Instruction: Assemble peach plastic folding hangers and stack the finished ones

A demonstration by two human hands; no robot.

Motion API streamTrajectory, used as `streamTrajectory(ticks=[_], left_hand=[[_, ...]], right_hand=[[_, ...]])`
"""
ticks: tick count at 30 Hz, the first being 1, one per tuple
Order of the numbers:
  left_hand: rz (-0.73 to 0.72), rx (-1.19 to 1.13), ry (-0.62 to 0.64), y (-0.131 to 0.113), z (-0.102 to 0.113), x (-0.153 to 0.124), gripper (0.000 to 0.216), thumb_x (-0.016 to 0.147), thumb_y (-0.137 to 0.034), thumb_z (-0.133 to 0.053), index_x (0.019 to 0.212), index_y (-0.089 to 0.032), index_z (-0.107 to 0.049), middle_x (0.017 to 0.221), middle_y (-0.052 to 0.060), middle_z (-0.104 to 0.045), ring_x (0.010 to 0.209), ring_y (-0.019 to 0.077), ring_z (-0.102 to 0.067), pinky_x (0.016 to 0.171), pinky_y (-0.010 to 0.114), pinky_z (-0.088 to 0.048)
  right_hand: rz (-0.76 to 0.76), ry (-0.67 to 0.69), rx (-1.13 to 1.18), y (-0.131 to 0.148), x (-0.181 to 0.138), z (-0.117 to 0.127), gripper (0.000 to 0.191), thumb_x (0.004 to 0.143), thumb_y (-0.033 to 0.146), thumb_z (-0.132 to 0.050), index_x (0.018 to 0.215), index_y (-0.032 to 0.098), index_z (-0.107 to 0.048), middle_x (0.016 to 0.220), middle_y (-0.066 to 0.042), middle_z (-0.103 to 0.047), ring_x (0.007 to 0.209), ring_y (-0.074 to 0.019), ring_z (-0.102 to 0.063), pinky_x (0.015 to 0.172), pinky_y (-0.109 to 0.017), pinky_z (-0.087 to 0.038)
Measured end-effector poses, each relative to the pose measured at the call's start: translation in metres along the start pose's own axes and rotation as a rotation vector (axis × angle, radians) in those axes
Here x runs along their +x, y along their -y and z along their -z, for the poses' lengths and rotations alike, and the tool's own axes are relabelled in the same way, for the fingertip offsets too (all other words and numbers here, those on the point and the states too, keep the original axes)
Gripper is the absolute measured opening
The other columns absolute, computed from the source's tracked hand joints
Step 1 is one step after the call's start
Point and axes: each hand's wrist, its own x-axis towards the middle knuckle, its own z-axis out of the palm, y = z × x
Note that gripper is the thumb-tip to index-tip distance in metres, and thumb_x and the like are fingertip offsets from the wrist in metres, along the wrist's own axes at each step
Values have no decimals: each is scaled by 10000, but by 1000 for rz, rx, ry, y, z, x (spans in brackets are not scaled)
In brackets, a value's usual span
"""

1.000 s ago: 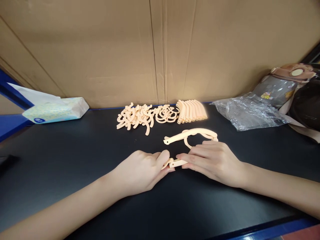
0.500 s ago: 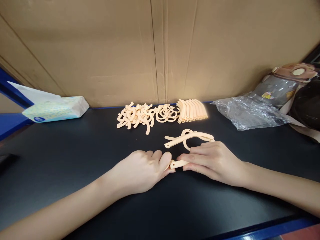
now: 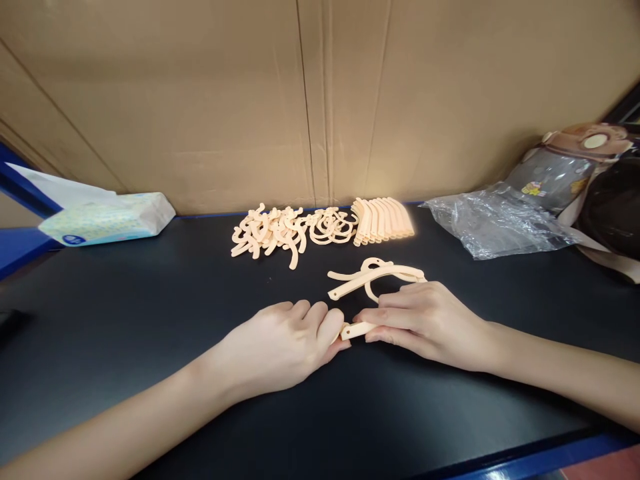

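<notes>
My right hand [image 3: 430,327] is closed on a cream plastic hanger arm [image 3: 357,330], and the arm's end with a small hole points left. My left hand [image 3: 295,343] is curled into a fist, thumb and forefinger pinching a small cream plastic piece that is mostly hidden; it meets the hanger arm's end. Just beyond my right fingers lie another curved hanger arm [image 3: 350,287] and a cream hook with a ring-like curve [image 3: 367,288], partly covered by the arm and my hand.
Along the back lie a pile of small curved cream pieces [image 3: 270,230], some cream ring-shaped pieces [image 3: 330,227] and a row of hanger arms [image 3: 385,220]. A tissue pack [image 3: 115,217] sits left. On the right are a clear plastic bag [image 3: 490,223] and a bottle [image 3: 545,177]. Cardboard [image 3: 200,100] stands behind.
Both hands hold nearly the same place and grip. Slightly less of the piece at my left fingertips shows. The surroundings shift a little left in view.
</notes>
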Motion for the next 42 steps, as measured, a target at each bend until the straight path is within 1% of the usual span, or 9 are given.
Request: streamTrajectory(ticks=[8, 14, 22, 34, 39, 42], left_hand=[[-2, -34, -28, 0, 1, -1, 284, 999, -281, -341, 744, -188, -426, 567, -40, -460, 428, 135, -440, 427, 282, -315], [-45, 9, -53, 1, 3, 0, 308, 1003, -260, -334, 719, -186, -429, 555, -40, -446, 432, 133, -427, 426, 286, -296], [-56, 44, -80, 0, 2, -1, 280, 988, -251, -380, 722, -182, -436, 561, -43, -434, 440, 134, -414, 426, 287, -291], [-67, 28, -97, 1, 3, -1, 282, 982, -242, -395, 711, -181, -449, 554, -46, -433, 444, 125, -404, 435, 281, -286], [-30, -36, -106, -1, 3, -1, 276, 956, -252, -441, 688, -186, -452, 545, -49, -451, 447, 116, -427, 441, 275, -297], [51, -152, -77, -3, 0, -1, 293, 965, -291, -410, 695, -184, -449, 556, -46, -477, 446, 107, -456, 436, 264, -298]], right_hand=[[20, -11, -3, 0, 0, 0, 309, 998, 334, -404, 1075, 208, -675, 711, 9, -629, 597, -109, -548, 587, -233, -376], [22, 1, 4, 0, 0, 1, 321, 1002, 341, -394, 1094, 207, -671, 707, 8, -621, 615, -104, -553, 600, -225, -378], [28, -3, 14, 1, 0, 0, 301, 994, 335, -418, 1084, 207, -676, 691, 14, -611, 600, -106, -534, 586, -232, -361], [59, 7, -22, 0, -2, 0, 302, 998, 327, -411, 1117, 204, -659, 733, 4, -631, 613, -106, -549, 590, -237, -360], [46, 17, -45, 0, 0, -2, 300, 997, 326, -412, 1089, 201, -668, 751, 3, -643, 611, -106, -562, 576, -238, -362], [84, -50, -110, 0, 2, -2, 313, 999, 328, -405, 1085, 191, -673, 714, 3, -638, 577, -107, -547, 564, -240, -356]])
